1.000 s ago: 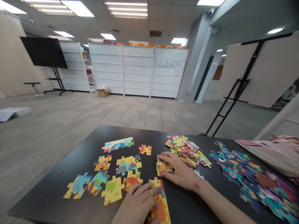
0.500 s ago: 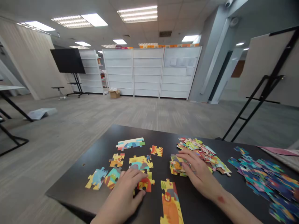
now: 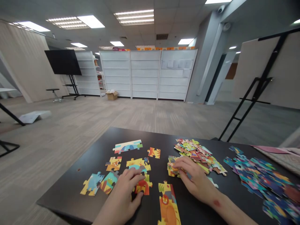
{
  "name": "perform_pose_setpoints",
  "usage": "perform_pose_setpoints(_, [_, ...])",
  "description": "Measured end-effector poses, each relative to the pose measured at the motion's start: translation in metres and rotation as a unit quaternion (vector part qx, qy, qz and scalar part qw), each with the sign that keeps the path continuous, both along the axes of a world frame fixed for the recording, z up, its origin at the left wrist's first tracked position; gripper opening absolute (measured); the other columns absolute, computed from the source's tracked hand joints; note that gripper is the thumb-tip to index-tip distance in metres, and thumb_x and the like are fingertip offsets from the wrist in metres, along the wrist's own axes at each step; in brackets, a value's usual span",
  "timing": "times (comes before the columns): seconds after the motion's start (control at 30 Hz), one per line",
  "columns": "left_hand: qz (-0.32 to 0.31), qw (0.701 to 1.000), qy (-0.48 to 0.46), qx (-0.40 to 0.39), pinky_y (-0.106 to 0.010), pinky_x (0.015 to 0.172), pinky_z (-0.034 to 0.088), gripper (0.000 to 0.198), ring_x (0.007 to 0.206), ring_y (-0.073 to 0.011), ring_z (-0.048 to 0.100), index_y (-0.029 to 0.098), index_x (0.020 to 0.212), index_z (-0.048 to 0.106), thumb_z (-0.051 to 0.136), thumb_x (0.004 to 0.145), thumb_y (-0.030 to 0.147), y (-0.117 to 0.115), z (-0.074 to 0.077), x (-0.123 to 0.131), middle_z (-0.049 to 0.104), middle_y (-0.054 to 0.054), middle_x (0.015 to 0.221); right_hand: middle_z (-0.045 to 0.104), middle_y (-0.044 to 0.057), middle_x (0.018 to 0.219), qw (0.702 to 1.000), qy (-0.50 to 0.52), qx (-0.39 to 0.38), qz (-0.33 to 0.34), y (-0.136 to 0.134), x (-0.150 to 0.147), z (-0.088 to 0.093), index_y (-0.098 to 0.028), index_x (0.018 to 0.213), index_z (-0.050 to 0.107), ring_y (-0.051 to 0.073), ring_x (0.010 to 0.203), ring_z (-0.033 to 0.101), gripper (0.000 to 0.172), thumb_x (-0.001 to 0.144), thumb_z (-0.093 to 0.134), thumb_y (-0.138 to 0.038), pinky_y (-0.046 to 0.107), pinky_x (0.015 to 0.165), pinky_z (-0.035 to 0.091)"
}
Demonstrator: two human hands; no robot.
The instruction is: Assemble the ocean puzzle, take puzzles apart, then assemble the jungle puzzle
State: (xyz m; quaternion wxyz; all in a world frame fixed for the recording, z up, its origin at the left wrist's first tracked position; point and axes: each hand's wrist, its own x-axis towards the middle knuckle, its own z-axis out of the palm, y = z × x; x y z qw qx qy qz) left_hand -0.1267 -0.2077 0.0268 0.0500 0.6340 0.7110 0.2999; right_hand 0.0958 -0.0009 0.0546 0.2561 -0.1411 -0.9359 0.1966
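My left hand (image 3: 125, 195) rests low over the black table, fingers bent and thumb apart, beside a red and yellow puzzle piece (image 3: 143, 186). My right hand (image 3: 198, 179) closes its thumb and fingertips on the right side of a small stack of puzzle pieces (image 3: 171, 161), partly covering it. A joined lion strip (image 3: 169, 204) lies between my hands. Beyond my left hand are a joined yellow and teal section (image 3: 137, 164), an orange striped piece (image 3: 154, 152) and a fox piece (image 3: 113, 163). Left of that hand lie a blue piece (image 3: 92, 184) and a green one (image 3: 109, 182).
A loose pile of puzzle pieces (image 3: 195, 153) lies behind my right hand. Farther right spreads a dark blue pile (image 3: 264, 178). A joined pale strip (image 3: 128, 146) lies near the table's far edge. A board stand (image 3: 255, 90) rises beyond the right side.
The view has shifted slightly. My right fingers, stretched over the small stack before, are now drawn in at its right side, baring more of it. My left hand stays almost in place.
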Motion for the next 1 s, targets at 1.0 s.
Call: perform_pose_setpoints(1.0, [-0.104,0.986,0.127,0.037,-0.030,0.081,0.054,0.038,0.095,-0.0215,0.063,0.035,0.108,0.070,0.058,0.085,0.008,0.011,-0.027,0.019,0.068,-0.001,0.109,0.068,0.007,0.102,0.999,-0.015,-0.037,0.004,-0.008,0.001,0.005,-0.023,0.097,0.064,0.023,0.097,0.064,0.022,0.097,0.044,-0.012,0.038,0.085,0.052])
